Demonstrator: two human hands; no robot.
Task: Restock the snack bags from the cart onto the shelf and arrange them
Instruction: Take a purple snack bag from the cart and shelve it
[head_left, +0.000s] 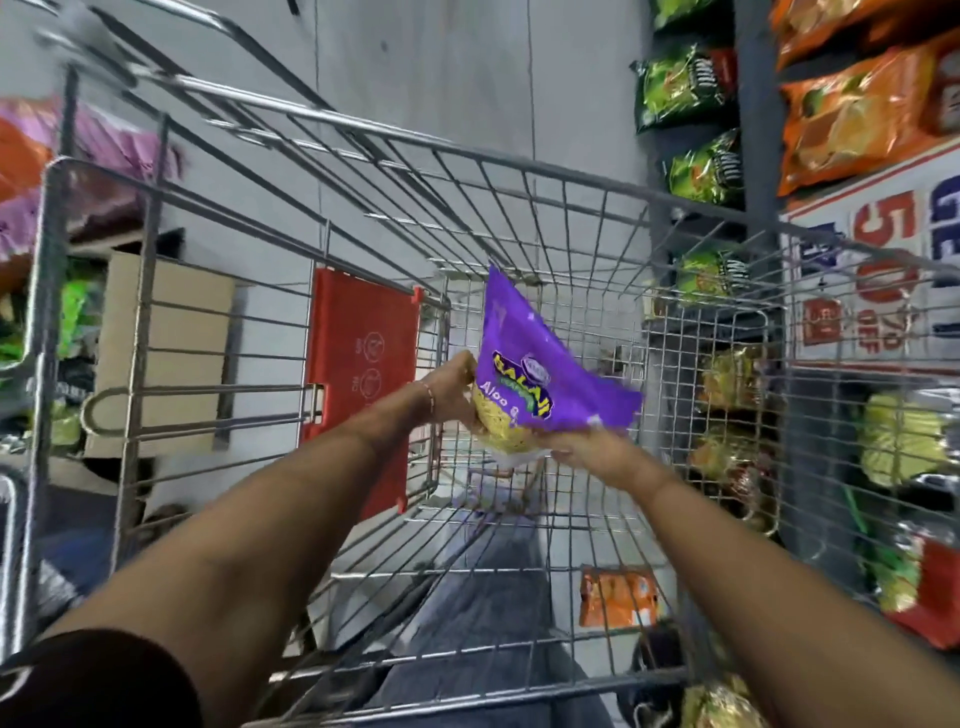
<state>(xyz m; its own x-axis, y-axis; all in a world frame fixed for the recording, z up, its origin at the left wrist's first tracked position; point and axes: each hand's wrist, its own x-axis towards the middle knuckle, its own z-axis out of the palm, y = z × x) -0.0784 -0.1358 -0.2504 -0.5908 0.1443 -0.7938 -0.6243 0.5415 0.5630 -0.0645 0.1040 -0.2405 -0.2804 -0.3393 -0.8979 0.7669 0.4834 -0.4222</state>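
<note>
purple bag (540, 358): snack pkt, yellow/green logo, "aloo" legible, clear window w/ yellow contents at lower end. held up inside the cart (519, 171), above its wire floor, tilted, top corner pointing up-left. not on shelf.

left hand (447, 389): fingers wrapped round bag's lower left edge, grasping it. thin band on wrist. dark sleeve at upper arm, bottom left corner.

right hand (587, 447): under bag's lower right edge, fingers closed on it from below, grasping same bag (both hands on one pkt).

cart: grey wire, open basket, viewed from above. red flap (363, 384) hangs on inner left side, upright, white icons on it. floor of basket mostly bare wire; a pale item lies just below the held bag, too blurred to id.

orange pkt (618, 597): seen thru the cart's wire near bottom right; can't tell whether inside cart or behind it.

shelf (756, 104): right of cart, grey upright. green bags (685, 88) stacked in column left of upright; orange bags (867, 109) right of it, top right. more yellow/green pkts lower down, seen thru wire.

sign (883, 260): red "50" and "off", right edge, below orange bags.

carton (166, 353): brown box, left of cart, behind wire. pink/orange bags further left, blurred.
</note>
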